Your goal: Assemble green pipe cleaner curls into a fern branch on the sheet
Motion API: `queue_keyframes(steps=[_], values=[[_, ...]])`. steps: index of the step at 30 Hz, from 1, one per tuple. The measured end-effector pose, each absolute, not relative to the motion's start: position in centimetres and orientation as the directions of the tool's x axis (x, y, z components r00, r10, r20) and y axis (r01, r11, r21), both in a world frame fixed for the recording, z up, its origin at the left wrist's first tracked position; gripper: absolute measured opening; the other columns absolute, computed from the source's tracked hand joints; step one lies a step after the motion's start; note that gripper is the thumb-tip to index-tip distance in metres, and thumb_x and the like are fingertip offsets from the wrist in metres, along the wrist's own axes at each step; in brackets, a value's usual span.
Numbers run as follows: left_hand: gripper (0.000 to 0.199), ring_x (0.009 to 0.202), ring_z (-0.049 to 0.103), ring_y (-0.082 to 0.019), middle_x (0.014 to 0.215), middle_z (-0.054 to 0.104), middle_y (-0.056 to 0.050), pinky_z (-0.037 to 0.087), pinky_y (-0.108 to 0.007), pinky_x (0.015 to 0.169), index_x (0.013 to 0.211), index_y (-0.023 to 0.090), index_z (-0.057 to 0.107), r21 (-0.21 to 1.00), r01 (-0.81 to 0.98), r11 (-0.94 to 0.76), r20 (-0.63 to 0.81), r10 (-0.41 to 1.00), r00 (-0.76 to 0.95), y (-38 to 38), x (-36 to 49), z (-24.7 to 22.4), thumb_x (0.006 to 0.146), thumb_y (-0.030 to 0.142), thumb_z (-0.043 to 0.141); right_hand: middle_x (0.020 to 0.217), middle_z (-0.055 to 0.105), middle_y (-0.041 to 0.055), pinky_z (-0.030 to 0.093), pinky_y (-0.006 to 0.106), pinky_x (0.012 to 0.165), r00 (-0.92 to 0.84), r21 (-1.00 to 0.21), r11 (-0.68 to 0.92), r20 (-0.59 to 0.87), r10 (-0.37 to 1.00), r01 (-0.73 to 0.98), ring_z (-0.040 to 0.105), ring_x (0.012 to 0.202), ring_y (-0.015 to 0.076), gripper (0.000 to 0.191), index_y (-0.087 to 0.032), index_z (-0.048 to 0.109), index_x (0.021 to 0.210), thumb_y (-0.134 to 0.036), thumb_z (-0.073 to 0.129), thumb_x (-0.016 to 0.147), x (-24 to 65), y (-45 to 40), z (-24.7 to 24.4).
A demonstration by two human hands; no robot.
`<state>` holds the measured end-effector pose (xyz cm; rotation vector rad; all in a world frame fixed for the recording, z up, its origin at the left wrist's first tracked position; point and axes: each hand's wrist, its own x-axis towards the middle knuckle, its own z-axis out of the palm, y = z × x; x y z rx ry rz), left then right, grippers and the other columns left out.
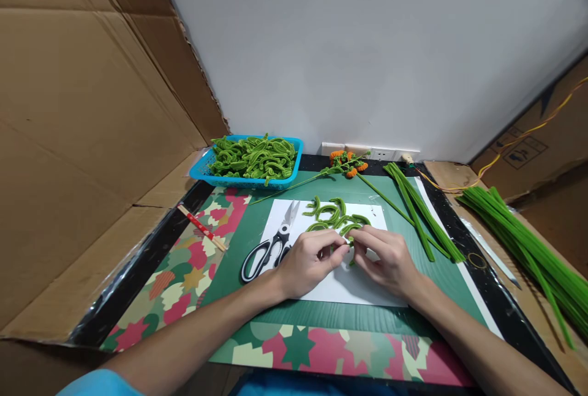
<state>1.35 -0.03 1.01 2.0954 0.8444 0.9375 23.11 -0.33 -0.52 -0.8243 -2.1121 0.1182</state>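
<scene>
Over a white sheet of paper [312, 289], my left hand [312, 258] and my right hand [386, 255] meet with their fingertips pinched together. Between them is a short piece of green pipe cleaner [351, 241], mostly hidden by the fingers. Just beyond the hands lie several bent green pipe cleaner pieces [328, 213] on the paper. To the left of my left hand rests a pair of scissors [275, 243] with black and white handles, its blades pointing away and slightly apart.
A blue basket [298, 154] heaped with green pieces [255, 157] stands back left. Orange pipe cleaner flowers [351, 171] lie at the back. Long green pipe cleaners [422, 212] lie right, with another bundle [528, 255] farther right. Wrapped chopsticks [202, 227] lie left; cardboard [82, 108] walls the left side.
</scene>
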Motion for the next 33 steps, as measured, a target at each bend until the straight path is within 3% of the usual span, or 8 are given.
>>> queue_keyframes(steps=[7,16,21,33], values=[[0.019,0.063,0.05,-0.011,0.071,0.058,0.002,0.039,-0.024,0.061,0.086,0.016,0.067,0.756,0.283,-0.59,0.404,0.761,0.508,-0.08,1.56,1.22,0.103,0.021,0.06,0.08,0.068,0.0027,0.047,0.027,0.061,-0.48,-0.312,0.793,0.661,0.577,0.523,0.062,0.065,0.0161,0.021,-0.018,0.067,0.114,-0.011,0.052,0.101,23.06,-0.29,-0.63],[0.013,0.059,0.046,-0.01,0.069,0.052,0.004,0.036,-0.023,0.057,0.084,0.016,0.064,0.61,0.31,-0.729,0.567,0.675,0.472,-0.07,1.66,0.63,0.096,0.01,0.062,0.072,0.061,0.0012,0.039,0.03,0.057,-0.511,-0.234,0.809,0.672,0.535,0.54,0.054,0.06,0.0172,0.021,-0.016,0.068,0.109,-0.012,0.048,0.102,22.86,-0.49,-0.25],[0.013,0.06,0.047,-0.01,0.069,0.052,0.004,0.036,-0.024,0.058,0.085,0.017,0.063,0.534,0.339,-0.775,0.605,0.63,0.487,-0.14,1.57,0.61,0.097,0.011,0.063,0.074,0.063,0.0017,0.04,0.029,0.059,-0.504,-0.253,0.806,0.671,0.544,0.534,0.056,0.062,0.0169,0.021,-0.015,0.067,0.113,-0.012,0.049,0.102,22.86,-0.55,-0.1],[0.009,0.06,0.05,-0.011,0.071,0.057,0.002,0.038,-0.024,0.057,0.091,0.017,0.066,0.489,0.345,-0.801,0.641,0.598,0.482,-0.29,1.51,0.75,0.097,0.009,0.064,0.069,0.058,-0.0008,0.036,0.029,0.06,-0.484,-0.357,0.781,0.632,0.606,0.512,0.049,0.06,0.0158,0.016,-0.018,0.064,0.098,-0.014,0.05,0.105,22.72,-0.62,-0.28]])
